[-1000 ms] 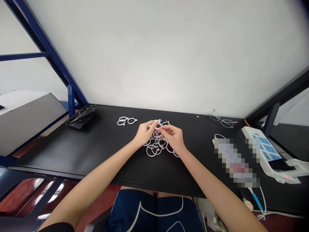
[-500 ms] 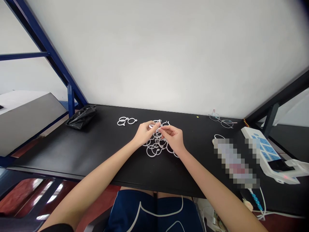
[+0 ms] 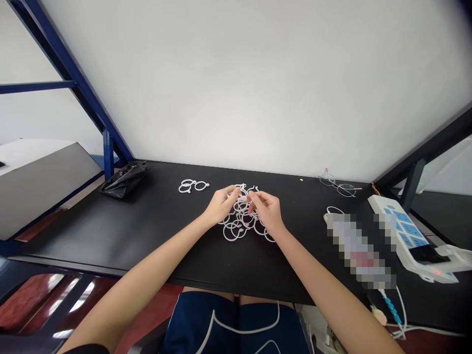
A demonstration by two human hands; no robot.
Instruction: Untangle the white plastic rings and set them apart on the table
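Above a pile of loose white plastic rings (image 3: 231, 239), my left hand (image 3: 221, 204) pinches a white ring between thumb and fingers. My right hand (image 3: 268, 210) is just across from it, thumb and forefinger closed at the same ring's end; the fingers partly hide the ring. Many rings in the pile have a gap with small knobbed ends, and they overlap one another. Apart from the pile, a small group of white rings (image 3: 201, 186) lies flat to the left, looking closed.
On the black table (image 3: 165, 216), a black plastic bag (image 3: 124, 179) lies at the far left. Eyeglasses (image 3: 346, 190) rest at the back right. A blurred-out phone (image 3: 359, 250) with a cable and a white power strip (image 3: 401, 231) are on the right.
My hands have moved slightly apart; the right fingertips have shifted a little right. The pile and the separate group of rings stay where they were.
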